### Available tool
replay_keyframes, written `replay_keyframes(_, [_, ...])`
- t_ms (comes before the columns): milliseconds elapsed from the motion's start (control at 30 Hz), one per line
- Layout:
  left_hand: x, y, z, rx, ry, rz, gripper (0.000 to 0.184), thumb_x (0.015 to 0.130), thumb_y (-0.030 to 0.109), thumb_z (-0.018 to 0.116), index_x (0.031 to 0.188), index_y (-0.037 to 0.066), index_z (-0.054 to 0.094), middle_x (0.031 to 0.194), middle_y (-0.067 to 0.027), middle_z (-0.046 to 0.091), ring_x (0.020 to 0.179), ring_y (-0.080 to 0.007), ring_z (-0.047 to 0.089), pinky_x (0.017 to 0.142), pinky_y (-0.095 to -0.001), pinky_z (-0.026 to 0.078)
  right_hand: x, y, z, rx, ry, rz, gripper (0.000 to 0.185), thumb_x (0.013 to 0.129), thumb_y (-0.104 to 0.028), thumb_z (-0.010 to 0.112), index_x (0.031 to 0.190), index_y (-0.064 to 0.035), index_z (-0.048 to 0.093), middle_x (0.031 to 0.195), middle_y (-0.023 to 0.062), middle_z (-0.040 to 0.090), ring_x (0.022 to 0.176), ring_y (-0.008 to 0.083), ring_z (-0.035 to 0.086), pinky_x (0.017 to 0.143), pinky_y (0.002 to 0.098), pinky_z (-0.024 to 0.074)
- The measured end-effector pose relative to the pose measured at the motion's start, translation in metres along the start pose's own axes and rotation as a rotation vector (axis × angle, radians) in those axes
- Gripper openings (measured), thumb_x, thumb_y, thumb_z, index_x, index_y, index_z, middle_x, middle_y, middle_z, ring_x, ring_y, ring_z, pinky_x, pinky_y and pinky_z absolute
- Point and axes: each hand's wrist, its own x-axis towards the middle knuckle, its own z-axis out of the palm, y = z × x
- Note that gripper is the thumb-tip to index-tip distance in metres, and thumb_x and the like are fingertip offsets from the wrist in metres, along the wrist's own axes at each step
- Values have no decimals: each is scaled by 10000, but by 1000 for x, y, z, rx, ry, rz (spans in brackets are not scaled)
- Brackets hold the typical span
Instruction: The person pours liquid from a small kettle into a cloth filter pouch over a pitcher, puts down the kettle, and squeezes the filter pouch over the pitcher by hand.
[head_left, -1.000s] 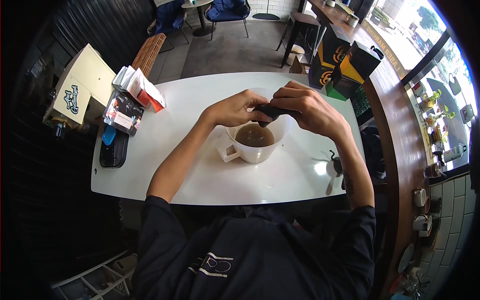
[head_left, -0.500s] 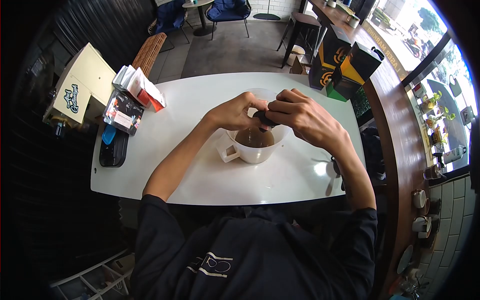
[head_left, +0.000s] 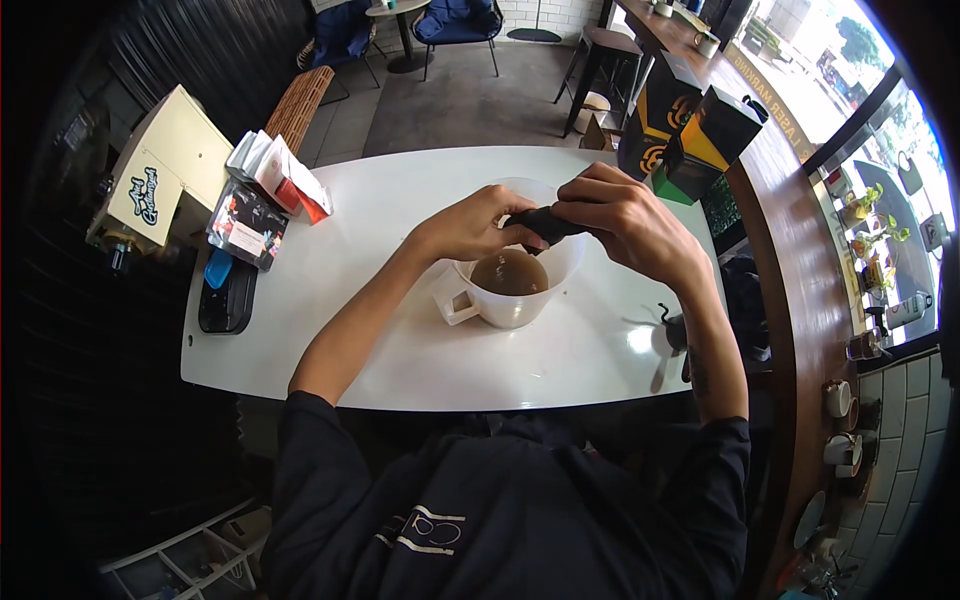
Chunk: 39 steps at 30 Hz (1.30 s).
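Both my left hand and my right hand grip a small dark item, which looks like a wet cloth, one at each end. It hangs above a translucent plastic jug whose handle points to the lower left. Brownish liquid with a few bubbles lies inside the jug. The jug stands upright on the white table. My fingers partly hide the dark item, and its exact kind is unclear.
At the table's left are a cream machine, paper packets, a patterned box and a black tray. Black and yellow boxes stand at the back right. A dark kettle-like object is beside my right forearm.
My hands came together over the jug with the dark item bunched between them, then moved apart again, and the item is stretched longer now. The jug has stayed in place.
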Motion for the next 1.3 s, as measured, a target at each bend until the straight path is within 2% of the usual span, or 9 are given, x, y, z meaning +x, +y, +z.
replay_keyframes(200, [2,-8,8,16,77,68,182,866,48,703,1047,25,717,881,-73,734,833,-190,657,842,-339,495,2,-2,0,-14,-18,-14,421,647,97,680,1037,-56,730,995,33,677,970,248,586,881,366,532])
replay_keyframes(267, [2,-9,8,32,86,78,200,859,72,725,1054,29,720,882,-74,735,833,-196,661,852,-348,493,1,-2,0,-25,-66,-4,412,665,97,684,1054,-27,736,1019,85,687,971,266,614,850,394,542])
replay_keyframes(333, [2,-10,7,48,96,87,220,851,96,747,1061,34,723,883,-75,737,833,-202,665,862,-357,492,-1,0,1,-27,-59,-9,408,667,96,685,1053,-27,737,1019,84,687,968,267,614,850,394,541])
replay_keyframes(433, [0,-1,2,93,64,74,254,836,141,777,1065,41,726,950,-80,744,891,-219,673,902,-369,489,1,-1,-2,-28,-39,3,402,671,97,676,1041,-46,740,997,68,683,963,261,606,863,383,538])
replay_keyframes(500, [-1,8,0,120,60,-42,271,826,150,788,1071,50,730,1041,-85,740,961,-234,669,946,-379,482,1,-2,-4,-25,-30,20,402,671,100,666,1030,-65,742,975,51,679,961,255,597,876,373,538])
replay_keyframes(733, [-5,0,-7,181,174,89,298,813,138,794,1095,61,734,1090,-86,735,992,-254,669,953,-366,482,-6,6,-15,47,37,113,408,707,110,668,1073,-58,740,991,87,684,992,284,620,844,403,542])
replay_keyframes(1033, [-8,0,-2,146,208,-34,161,800,73,771,961,60,773,924,-96,759,897,-241,704,933,-394,498,-7,11,-12,133,43,156,386,737,104,680,1086,-52,733,997,96,681,991,300,622,841,412,537])
replay_keyframes(1100, [-7,-6,2,252,293,101,125,811,61,748,932,69,781,880,-121,752,883,-251,704,978,-404,490,-6,11,-11,159,38,160,384,738,101,681,1088,-51,731,997,98,680,992,301,621,841,411,537])
replay_keyframes(1300, [-5,-3,15,340,357,63,120,808,57,731,903,98,791,802,-168,724,904,-304,691,1099,-410,421,-3,5,-9,96,20,136,322,751,64,691,1051,-43,738,975,97,682,935,301,627,807,405,542])
